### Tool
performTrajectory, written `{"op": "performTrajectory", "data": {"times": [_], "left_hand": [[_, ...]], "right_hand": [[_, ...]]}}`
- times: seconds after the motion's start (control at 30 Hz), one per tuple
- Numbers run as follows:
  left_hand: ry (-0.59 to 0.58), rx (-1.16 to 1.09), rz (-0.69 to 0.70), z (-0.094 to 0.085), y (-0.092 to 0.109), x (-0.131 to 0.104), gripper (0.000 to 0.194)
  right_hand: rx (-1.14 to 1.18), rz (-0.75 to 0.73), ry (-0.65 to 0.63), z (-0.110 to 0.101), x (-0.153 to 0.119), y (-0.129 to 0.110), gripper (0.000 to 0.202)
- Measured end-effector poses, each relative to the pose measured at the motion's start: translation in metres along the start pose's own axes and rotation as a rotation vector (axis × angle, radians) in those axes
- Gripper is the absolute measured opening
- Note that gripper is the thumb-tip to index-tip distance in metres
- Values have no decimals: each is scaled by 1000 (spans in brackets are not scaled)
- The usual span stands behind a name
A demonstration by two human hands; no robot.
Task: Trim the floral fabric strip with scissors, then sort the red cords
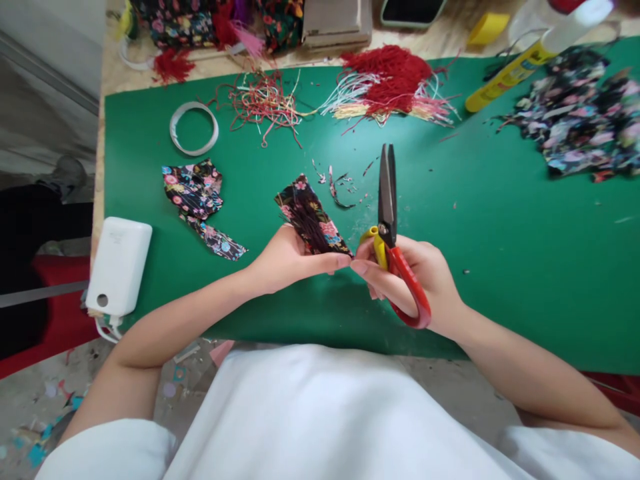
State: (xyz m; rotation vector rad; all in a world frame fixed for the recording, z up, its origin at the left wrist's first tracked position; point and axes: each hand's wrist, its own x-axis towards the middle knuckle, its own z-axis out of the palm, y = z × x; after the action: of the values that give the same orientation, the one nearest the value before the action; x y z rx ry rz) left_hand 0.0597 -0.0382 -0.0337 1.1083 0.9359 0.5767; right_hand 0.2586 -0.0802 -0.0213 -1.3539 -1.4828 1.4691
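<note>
My left hand (pixel 287 263) grips a strip of black floral fabric (pixel 330 230), with dark threads (pixel 309 223) lying along it like a tassel. My right hand (pixel 425 267) carries scissors (pixel 387 193) with one red and one yellow handle, their dark blades pointing away from me and nearly closed. The right thumb and index finger meet the near end of the fabric strip, touching the left thumb tip. Dark snippets (pixel 343 193) are scattered on the green mat (pixel 500 253) beyond the fabric. At left lies a cut floral scrap (pixel 200 193).
A white tape ring (pixel 173 130), tangled threads (pixel 265 100) and a red thread bundle (pixel 390 80) lie across the back. A yellow glue tube (pixel 520 70) and a heap of fabric scraps (pixel 585 120) are at right. A white power bank (pixel 120 267) sits at the left edge.
</note>
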Motion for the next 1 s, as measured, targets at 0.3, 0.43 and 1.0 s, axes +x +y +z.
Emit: {"op": "performTrajectory", "data": {"times": [0.3, 0.43, 1.0], "left_hand": [[-22, 52, -56, 0, 1, 0, 48], [-23, 4, -56, 2, 1, 1, 49], [135, -3, 112, 0, 3, 1, 56]], "right_hand": [[-58, -36, 21, 1, 1, 3, 32], [-125, -87, 73, 2, -1, 5, 26], [-193, -116, 95, 4, 1, 7, 20]]}}
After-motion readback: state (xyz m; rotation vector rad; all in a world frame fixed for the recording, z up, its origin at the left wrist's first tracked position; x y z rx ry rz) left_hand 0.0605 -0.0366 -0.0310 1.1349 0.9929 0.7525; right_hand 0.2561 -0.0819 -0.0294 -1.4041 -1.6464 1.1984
